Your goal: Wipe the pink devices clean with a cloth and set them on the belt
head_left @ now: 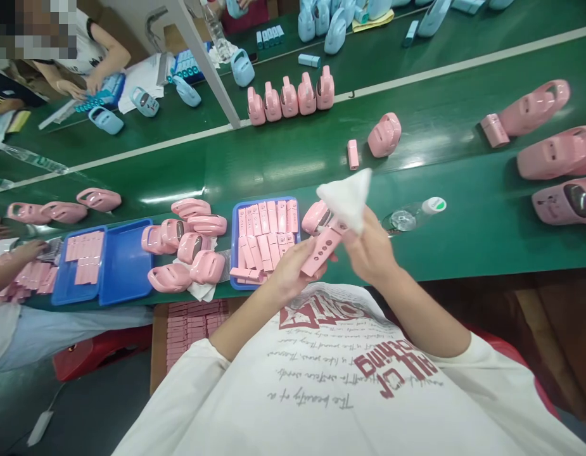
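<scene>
A pink rectangular piece with a row of dark round marks (322, 248) is gripped in my left hand (293, 269), tilted up to the right. My right hand (372, 250) is closed on a white cloth (347, 197), which touches the upper end of the pink piece. Behind the cloth a pink rounded housing with a handle loop (315, 217) is partly hidden. Just left of my left hand stands a blue tray (234, 237) of similar pink pieces (264, 218).
A clear bottle (414, 215) lies right of my hands. Pink housings (207, 266) cluster to the left, with more (290, 98) along the belt (216, 158) and at right (559, 155). A co-worker's hand (31, 250) is at far left; another person (97, 57) sits across.
</scene>
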Available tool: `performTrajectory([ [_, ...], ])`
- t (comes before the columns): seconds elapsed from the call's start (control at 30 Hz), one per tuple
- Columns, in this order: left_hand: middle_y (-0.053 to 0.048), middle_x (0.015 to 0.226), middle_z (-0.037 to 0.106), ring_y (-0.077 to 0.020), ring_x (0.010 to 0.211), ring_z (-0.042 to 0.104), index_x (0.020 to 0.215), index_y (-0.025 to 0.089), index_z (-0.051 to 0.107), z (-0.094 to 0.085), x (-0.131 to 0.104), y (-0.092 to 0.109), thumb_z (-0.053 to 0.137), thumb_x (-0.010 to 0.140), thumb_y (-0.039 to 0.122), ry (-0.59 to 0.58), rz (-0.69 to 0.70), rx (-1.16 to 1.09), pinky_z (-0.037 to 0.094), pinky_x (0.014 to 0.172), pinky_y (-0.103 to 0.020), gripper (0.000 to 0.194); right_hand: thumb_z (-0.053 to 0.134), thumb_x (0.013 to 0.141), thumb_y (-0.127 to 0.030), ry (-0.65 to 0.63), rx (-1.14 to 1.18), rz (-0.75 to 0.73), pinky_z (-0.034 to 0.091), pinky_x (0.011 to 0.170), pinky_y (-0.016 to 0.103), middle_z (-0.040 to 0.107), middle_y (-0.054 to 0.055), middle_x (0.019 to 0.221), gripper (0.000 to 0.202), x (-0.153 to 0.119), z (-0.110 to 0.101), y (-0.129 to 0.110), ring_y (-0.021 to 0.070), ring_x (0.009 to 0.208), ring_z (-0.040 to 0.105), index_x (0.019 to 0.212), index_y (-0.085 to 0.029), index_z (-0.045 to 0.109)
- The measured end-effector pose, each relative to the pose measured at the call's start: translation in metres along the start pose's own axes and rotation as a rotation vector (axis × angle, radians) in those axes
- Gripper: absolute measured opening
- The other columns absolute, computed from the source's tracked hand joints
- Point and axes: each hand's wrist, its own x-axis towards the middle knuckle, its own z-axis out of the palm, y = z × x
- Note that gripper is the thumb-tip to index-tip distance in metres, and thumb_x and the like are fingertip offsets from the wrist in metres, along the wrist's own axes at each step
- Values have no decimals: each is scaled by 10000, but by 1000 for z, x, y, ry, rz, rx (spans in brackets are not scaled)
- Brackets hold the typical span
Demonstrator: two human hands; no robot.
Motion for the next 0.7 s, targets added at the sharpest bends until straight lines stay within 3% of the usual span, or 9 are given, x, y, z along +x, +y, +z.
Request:
performTrajectory([
  [0.1,38,518,466,-44,396,388,690,150,508,5,4,-4,608,790,344,184,-13,-48,229,370,-165,241,390,935,-370,-139,-367,-368,198,1150,533,549,63,1314,367,-5,14,1,242,1369,322,1198,-202,583],
  [0.2,49,498,405,-44,423,382,660,157,476,7,6,-8,580,804,269,325,-38,-131,281,392,-159,210,377,942,-309,-239,-459,-584,173,1172,468,572,54,1287,382,-12,16,6,190,1328,393,1272,-191,529],
  [0.27,47,487,389,-47,407,370,654,158,476,9,7,-8,555,836,354,289,-29,-148,270,376,-167,278,392,938,-341,-273,-434,-612,210,1166,429,579,36,1280,389,-10,9,13,172,1296,435,1286,-225,521],
  [0.33,32,510,432,-40,370,342,681,153,503,12,7,-4,490,854,522,170,-11,-114,220,344,-173,408,408,928,-412,-206,-348,-494,251,1147,438,592,36,1262,391,-3,-1,23,188,1281,453,1253,-250,551],
  [0.37,21,537,464,-33,353,329,705,147,520,14,6,0,438,850,603,97,-5,-95,195,331,-176,485,417,919,-449,-119,-276,-363,283,1128,450,605,52,1238,397,2,-6,28,207,1262,474,1213,-237,580],
  [0.47,-15,655,541,-19,340,338,762,130,550,20,3,15,332,825,716,-70,-8,-76,180,312,-180,628,443,886,-538,290,94,145,417,1019,452,652,111,1075,466,15,-15,40,241,1092,586,1062,-147,624],
  [0.53,-11,672,538,-16,345,343,757,130,543,24,0,26,363,817,711,-131,-6,-106,191,309,-178,611,433,889,-536,504,317,372,471,956,424,647,125,1016,476,21,-16,42,227,1025,606,1034,-114,599],
  [0.6,-1,670,532,-18,362,359,761,139,532,26,-2,33,451,820,648,-163,-11,-128,220,319,-172,519,456,886,-496,610,462,456,482,946,407,632,130,1025,437,22,-16,37,218,1035,599,1035,-103,579],
  [0.7,22,613,497,-21,388,376,736,145,515,27,-3,35,588,810,481,-163,-19,-119,268,351,-161,352,530,857,-452,656,579,467,480,954,404,625,125,1035,395,19,-13,21,208,1016,605,1020,-96,575],
])
